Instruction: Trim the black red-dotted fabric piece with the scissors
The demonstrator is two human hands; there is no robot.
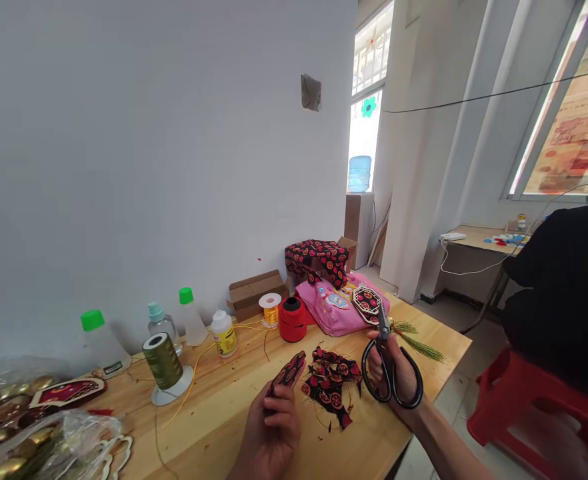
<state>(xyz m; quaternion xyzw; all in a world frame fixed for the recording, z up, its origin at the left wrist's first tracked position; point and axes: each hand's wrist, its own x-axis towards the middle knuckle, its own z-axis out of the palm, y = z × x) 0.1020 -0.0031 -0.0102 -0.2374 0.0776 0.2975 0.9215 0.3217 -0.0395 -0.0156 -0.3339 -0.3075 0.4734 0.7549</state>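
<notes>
Risk noted: with the left-hand grip (277, 420) closed round the patterned cloth piece (290, 371), any cut made close in could have nicked that hand or frayed the cloth, and the loose scraps (327, 395) on the bench (204, 420) could have snagged a blade. The right-hand grip (399, 370) was wrapped round the black-handled scissors (385, 331), blades pointing up and away. The cloth piece sat tilted within the left-hand grip, its upper end projecting past it, beside the scraps and well apart from the scissors
</notes>
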